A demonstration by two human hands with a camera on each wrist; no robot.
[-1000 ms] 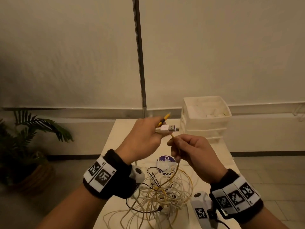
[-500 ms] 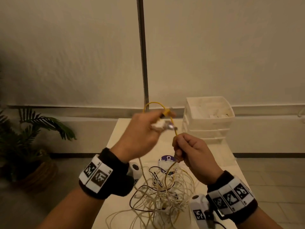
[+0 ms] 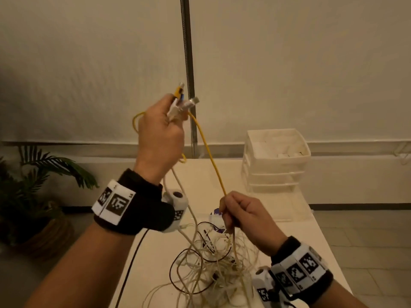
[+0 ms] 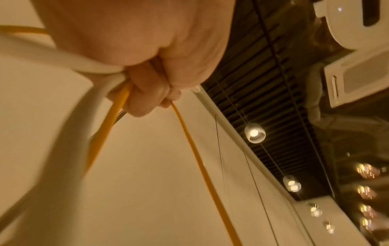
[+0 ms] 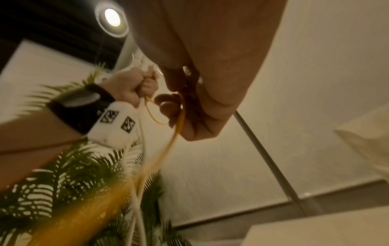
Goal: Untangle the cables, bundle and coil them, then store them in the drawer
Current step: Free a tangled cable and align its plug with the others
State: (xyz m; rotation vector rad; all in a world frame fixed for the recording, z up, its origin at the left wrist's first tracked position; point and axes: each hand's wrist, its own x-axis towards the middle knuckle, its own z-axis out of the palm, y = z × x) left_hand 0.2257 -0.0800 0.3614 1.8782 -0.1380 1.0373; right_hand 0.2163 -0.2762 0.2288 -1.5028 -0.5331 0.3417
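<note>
My left hand (image 3: 163,127) is raised high above the table and grips a bunch of cable ends: a yellow plug (image 3: 178,90) and white USB plugs (image 3: 189,104) stick out above its fingers. A yellow cable (image 3: 211,160) runs taut from that hand down to my right hand (image 3: 241,213), which pinches it low over the table. In the left wrist view the curled fingers (image 4: 145,98) hold yellow and white strands. Under the right hand lies a tangle of white, yellow and black cables (image 3: 211,263).
A white plastic drawer unit (image 3: 275,161) stands at the table's far right, its top tray holding small white items. The white table (image 3: 298,232) ends at the right over a tiled floor. A potted palm (image 3: 33,196) stands left. A metal pole (image 3: 188,63) runs up the wall.
My left hand has risen well above the table with the plug ends, pulling the yellow cable out taut. My right hand has dropped slightly, the cable sliding through its pinch.
</note>
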